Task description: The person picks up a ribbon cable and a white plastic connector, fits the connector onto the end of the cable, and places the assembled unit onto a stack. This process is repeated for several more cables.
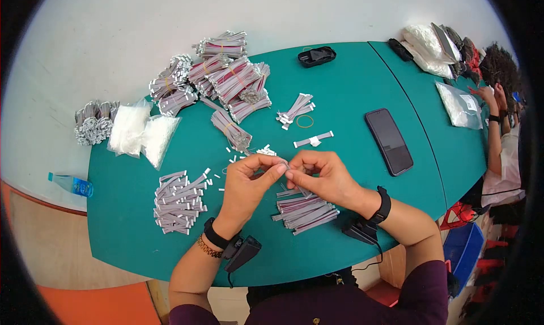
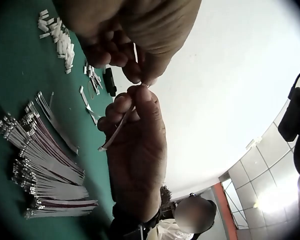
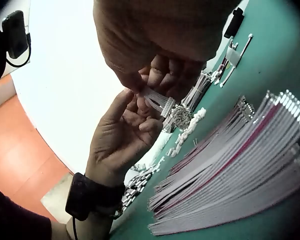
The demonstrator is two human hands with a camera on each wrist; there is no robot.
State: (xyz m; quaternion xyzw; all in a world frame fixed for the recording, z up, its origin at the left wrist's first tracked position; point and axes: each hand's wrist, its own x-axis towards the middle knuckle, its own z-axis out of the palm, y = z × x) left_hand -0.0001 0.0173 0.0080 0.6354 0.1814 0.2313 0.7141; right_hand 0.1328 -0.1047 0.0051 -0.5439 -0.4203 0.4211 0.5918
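My left hand point(image 1: 243, 186) and right hand point(image 1: 331, 180) meet at the fingertips, pinching one thin, flat ribbon cable point(image 2: 121, 125) above the smooth green tabletop point(image 1: 351, 93). Two plastic bags point(image 1: 128, 128) and one glossy black phone point(image 1: 390, 142) lie beyond.

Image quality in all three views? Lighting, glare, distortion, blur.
Head: fairly even light, strong fisheye look, black corners. Left wrist: ceiling light glaring at lower right, left hand in shadow, bystander's head blurred. Right wrist: wall blown out to white, right hand dark with little detail.
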